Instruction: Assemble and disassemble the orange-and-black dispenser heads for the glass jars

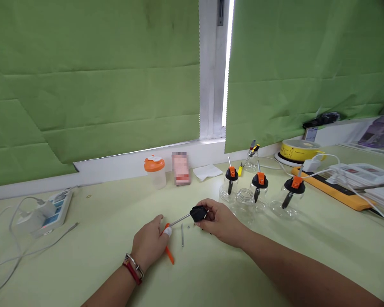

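Note:
My right hand (pixel 219 221) pinches a small black lid-like part (pixel 198 213) above the table. A thin metal rod (pixel 180 219) runs from this part down and left to my left hand (pixel 150 243). The left fingers are closed round an orange piece (pixel 169 255) at the rod's lower end; one of them has a white covering on its tip. Between the hands a long metal screw (pixel 182 235) lies on the table, with a tiny metal piece (pixel 188 227) beside it.
Three glass jars with black and orange lids (pixel 260 181) stand at the right, near an open glass jar (pixel 245 197). Behind are an orange-lidded cup (pixel 154 164), a tissue (pixel 207 172) and a jar with screwdrivers (pixel 251 162). A power strip (pixel 59 209) with cables lies left.

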Demonstrator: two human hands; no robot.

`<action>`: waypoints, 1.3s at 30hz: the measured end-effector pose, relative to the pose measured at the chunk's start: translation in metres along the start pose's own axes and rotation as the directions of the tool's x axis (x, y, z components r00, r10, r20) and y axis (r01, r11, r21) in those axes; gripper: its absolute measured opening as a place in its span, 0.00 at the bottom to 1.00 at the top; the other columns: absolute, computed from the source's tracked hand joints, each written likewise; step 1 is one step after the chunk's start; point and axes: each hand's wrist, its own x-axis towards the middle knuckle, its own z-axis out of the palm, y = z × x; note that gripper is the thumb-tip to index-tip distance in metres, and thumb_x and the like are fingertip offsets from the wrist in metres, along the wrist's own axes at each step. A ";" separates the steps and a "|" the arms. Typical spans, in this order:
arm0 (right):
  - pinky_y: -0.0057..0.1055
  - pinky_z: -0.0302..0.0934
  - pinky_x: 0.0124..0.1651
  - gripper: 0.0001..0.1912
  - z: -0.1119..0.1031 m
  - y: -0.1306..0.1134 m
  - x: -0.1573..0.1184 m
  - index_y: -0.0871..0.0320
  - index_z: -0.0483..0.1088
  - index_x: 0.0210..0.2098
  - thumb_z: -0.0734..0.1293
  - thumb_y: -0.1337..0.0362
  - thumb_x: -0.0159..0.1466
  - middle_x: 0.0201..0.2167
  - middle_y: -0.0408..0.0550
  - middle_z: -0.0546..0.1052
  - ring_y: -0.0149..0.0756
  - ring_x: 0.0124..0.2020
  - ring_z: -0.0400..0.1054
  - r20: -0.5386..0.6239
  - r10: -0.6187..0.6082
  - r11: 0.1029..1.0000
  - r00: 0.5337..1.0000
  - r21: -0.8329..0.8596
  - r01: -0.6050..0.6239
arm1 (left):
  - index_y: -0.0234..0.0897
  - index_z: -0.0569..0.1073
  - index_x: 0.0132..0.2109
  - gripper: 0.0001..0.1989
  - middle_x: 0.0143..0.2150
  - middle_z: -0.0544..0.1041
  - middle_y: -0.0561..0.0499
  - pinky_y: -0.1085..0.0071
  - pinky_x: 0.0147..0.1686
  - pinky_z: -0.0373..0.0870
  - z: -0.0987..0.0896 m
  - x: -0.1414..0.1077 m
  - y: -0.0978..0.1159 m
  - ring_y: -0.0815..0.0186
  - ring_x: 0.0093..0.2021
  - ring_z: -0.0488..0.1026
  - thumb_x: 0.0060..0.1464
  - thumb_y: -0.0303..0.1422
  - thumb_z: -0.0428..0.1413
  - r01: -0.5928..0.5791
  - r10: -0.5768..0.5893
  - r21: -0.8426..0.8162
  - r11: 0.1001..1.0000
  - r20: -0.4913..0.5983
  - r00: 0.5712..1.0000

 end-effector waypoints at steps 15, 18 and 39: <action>0.23 0.58 0.27 0.32 0.010 -0.027 -0.028 0.54 0.62 0.48 0.75 0.58 0.46 0.36 0.44 0.71 0.26 0.26 0.63 0.283 -0.022 0.999 0.959 0.040 0.012 | 0.42 0.57 0.57 0.21 0.56 0.62 0.43 0.68 0.47 0.66 -0.020 -0.046 0.018 0.61 0.50 0.67 0.56 0.33 0.46 -0.534 0.523 -0.097 0.840 -0.118 0.844; 0.28 0.59 0.32 0.20 -0.023 -0.041 -0.022 0.55 0.68 0.43 0.69 0.53 0.54 0.36 0.47 0.73 0.32 0.30 0.66 0.016 -0.163 0.900 0.987 -0.406 0.155 | 0.38 0.60 0.52 0.19 0.49 0.69 0.44 0.64 0.38 0.68 -0.032 -0.027 0.000 0.59 0.41 0.71 0.55 0.41 0.45 -0.179 0.184 0.047 0.983 -0.162 0.969; 0.29 0.53 0.28 0.14 -0.126 -0.054 -0.018 0.55 0.74 0.33 0.60 0.54 0.60 0.34 0.49 0.76 0.40 0.35 0.68 -0.373 -0.144 0.430 0.917 -0.857 -0.282 | 0.37 0.64 0.51 0.21 0.46 0.71 0.41 0.64 0.28 0.64 -0.032 -0.002 -0.029 0.53 0.41 0.71 0.55 0.42 0.41 0.015 -0.027 0.272 0.962 0.041 0.999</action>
